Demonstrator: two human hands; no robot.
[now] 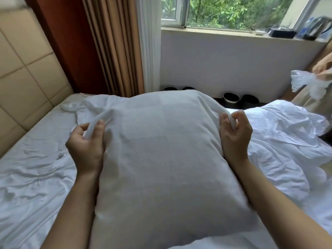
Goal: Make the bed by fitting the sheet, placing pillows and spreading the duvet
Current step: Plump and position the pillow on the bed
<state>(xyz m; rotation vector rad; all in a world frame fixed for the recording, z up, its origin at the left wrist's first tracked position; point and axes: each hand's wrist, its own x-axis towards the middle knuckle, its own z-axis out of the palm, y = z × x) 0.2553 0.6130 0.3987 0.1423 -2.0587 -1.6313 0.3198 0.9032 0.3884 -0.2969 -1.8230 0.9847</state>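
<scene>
Head view gives me both hands on a large white pillow (pixel 167 150) that fills the middle of the frame, held up between me and the window (pixel 224 11). My left hand (pixel 88 142) sits at the pillow's left edge, thumb and curled fingers pinching a fold of the pillowcase near the upper left corner. My right hand (pixel 235 133) mirrors it on the right edge — fingers curled around a bunched bit of the case near the upper right corner. The hands are well apart, with the pillow's full width between them, and both forearms run along its sides.

Below and to the left lies the rumpled white sheet (pixel 34 173) over the mattress, reaching the padded headboard (pixel 23 72). To the right of the pillow a crumpled white duvet (pixel 280 141) is heaped on the bed. At the far right edge — partly cut off — another person's hand (pixel 323 69) holds a crinkled white plastic bag (pixel 309 83).
</scene>
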